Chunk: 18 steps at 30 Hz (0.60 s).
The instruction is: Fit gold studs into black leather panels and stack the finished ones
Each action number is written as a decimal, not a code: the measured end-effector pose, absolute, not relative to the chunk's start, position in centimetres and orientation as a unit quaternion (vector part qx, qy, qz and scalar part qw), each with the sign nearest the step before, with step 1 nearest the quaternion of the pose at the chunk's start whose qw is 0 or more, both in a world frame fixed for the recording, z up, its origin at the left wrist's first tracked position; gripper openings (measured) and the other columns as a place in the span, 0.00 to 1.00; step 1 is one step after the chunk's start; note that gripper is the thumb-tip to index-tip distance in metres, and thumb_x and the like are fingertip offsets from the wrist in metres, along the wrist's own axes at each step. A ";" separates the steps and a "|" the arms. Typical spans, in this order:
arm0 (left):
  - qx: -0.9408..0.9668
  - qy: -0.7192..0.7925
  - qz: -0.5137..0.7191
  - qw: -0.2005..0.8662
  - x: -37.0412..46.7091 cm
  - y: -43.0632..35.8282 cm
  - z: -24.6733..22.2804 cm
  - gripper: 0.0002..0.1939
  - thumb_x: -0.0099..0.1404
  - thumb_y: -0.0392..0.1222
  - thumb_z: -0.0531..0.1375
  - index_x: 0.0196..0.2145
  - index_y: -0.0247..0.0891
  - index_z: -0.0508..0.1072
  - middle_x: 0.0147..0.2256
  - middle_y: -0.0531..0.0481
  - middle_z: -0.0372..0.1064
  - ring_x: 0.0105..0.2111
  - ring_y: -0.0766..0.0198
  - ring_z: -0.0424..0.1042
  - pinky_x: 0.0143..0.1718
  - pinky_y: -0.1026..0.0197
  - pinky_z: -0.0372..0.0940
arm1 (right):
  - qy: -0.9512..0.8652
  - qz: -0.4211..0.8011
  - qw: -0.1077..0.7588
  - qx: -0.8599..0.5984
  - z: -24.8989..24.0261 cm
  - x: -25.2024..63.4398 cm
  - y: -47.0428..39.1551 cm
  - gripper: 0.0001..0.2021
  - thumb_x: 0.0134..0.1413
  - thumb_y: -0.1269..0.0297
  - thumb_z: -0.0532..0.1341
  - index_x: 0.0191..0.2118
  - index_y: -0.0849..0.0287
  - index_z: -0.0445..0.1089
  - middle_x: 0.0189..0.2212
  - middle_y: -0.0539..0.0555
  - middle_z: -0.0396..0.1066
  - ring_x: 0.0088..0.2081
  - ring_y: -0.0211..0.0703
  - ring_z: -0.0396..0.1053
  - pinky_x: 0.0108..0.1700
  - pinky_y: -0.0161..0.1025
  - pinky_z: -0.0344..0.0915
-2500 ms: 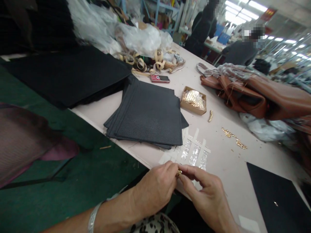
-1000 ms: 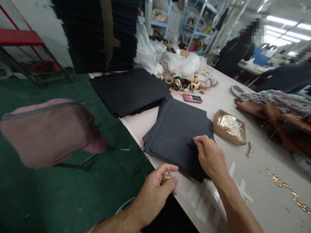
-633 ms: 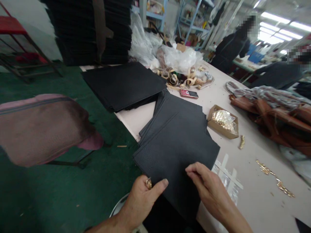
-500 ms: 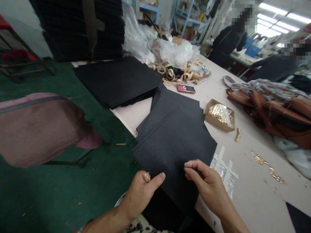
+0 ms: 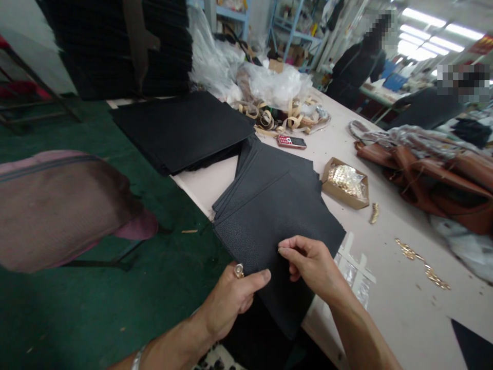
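A black grained leather sheet (image 5: 265,216) lies on top of a fanned stack, its near end reaching past the table edge. My left hand (image 5: 234,293), with a ring on one finger, is closed on the sheet's near left edge, thumb on top and fingers underneath. Above the same sheet, my right hand (image 5: 308,262) pinches thumb and forefinger together. Whatever is between those fingertips is too small to make out. Gold metal pieces (image 5: 423,264) lie in a loose line on the table to the right.
A cardboard box (image 5: 345,182) of gold pieces, a phone (image 5: 291,141) and brown leather bags (image 5: 431,174) are on the table. Another black stack (image 5: 181,128) sits at the back left. A cloth-covered chair (image 5: 69,205) stands left. Two people are beyond the table.
My right hand has moved left and slightly away from me over the sheet, fingers still pinched. My left hand has shifted a little right and up, keeping its hold on the edge.
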<state>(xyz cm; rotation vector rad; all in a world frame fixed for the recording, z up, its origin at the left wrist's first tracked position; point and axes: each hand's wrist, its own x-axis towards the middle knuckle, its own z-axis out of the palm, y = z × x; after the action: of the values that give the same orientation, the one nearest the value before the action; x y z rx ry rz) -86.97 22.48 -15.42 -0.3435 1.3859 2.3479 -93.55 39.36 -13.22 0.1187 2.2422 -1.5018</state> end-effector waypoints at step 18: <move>-0.104 0.571 0.790 0.197 -87.0 22.3 -16.4 0.18 0.61 0.55 0.65 0.25 0.36 0.74 0.16 0.58 0.61 0.13 0.75 0.50 0.15 0.69 0.47 | 0.804 -0.559 0.194 0.061 -12.5 -92.9 40.3 0.14 0.51 0.54 0.66 0.35 0.57 0.67 0.21 0.43 0.64 0.19 0.32 0.64 0.20 0.30 0.62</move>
<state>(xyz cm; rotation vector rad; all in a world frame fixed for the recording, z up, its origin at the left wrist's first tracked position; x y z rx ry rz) -86.96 22.28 -16.37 -0.2905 1.5986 2.2130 -92.89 40.28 -12.53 0.1703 2.2535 -1.5688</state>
